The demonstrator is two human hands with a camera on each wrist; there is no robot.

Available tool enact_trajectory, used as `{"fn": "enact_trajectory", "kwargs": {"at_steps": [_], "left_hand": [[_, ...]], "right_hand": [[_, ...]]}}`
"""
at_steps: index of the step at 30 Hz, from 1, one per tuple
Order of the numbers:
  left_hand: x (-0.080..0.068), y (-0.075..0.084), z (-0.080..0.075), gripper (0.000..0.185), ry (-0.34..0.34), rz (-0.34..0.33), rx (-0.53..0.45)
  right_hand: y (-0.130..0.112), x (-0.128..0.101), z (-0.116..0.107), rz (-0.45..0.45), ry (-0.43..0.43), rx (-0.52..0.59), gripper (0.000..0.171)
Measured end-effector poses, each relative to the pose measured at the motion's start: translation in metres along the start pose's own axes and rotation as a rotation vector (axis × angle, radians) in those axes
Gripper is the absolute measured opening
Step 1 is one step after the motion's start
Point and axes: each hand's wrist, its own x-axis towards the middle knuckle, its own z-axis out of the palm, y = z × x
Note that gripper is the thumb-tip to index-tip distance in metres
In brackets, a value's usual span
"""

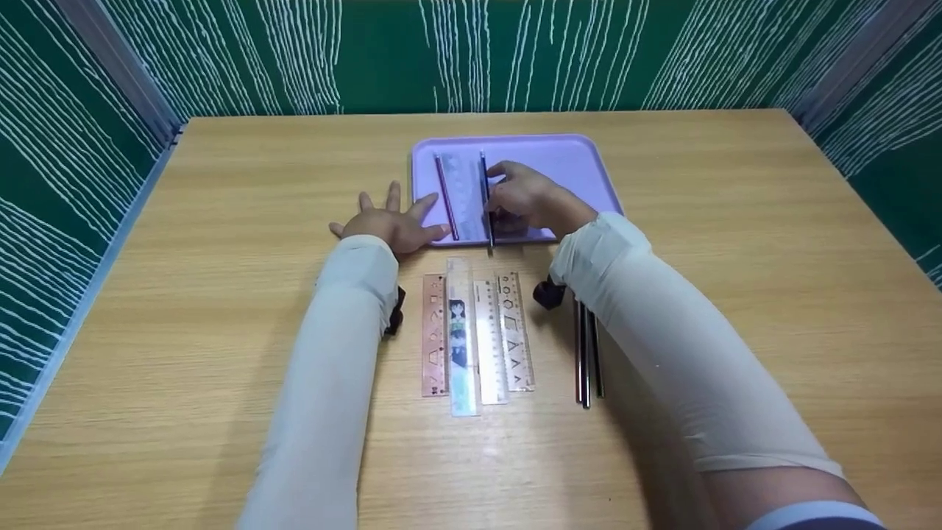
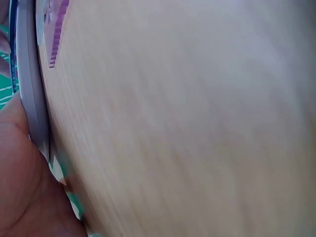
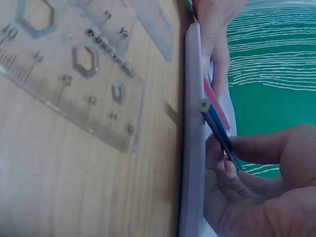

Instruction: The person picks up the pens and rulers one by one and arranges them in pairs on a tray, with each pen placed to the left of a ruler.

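Observation:
A lilac tray [image 1: 567, 158] lies at the back middle of the table. My left hand [image 1: 386, 224] rests at its left front edge with fingers spread, the thumb and index finger over the rim. A dark blue pencil [image 1: 486, 191] is pinched in my right hand [image 1: 526, 195] above the tray; in the right wrist view the pencil [image 3: 217, 127] has its flat end past the rim. Left of it, a red pencil [image 1: 446, 195] lies in the tray beside a pale patterned patch whose nature I cannot tell. In the left wrist view the left hand [image 2: 34, 182] touches the tray's rim [image 2: 32, 84].
Several rulers lie side by side in front of the tray: a pink one [image 1: 434, 335], a longer one with a cartoon figure [image 1: 462, 368], and clear ones [image 1: 491, 342]. Under my right forearm lie dark pencils [image 1: 586, 361]. Green, white-streaked panels [image 1: 383, 59] stand behind the table.

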Motion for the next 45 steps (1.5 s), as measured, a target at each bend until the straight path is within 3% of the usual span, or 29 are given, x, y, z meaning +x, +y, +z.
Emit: {"fn": "enact_trajectory", "kwargs": {"at_steps": [22, 32, 45], "left_hand": [[0.0, 0.002, -0.002, 0.074, -0.011, 0.014, 0.025], [0.002, -0.001, -0.001, 0.074, -0.014, 0.006, 0.015], [0.001, 0.001, 0.0, 0.074, -0.002, -0.007, 0.02]], "right_hand": [[-0.014, 0.016, 0.001, 0.054, 0.042, -0.04, 0.07], [-0.016, 0.016, 0.013, 0.069, 0.083, -0.093, 0.075], [-0.018, 0.014, 0.025, 0.058, 0.187, -0.376, 0.074]]}}
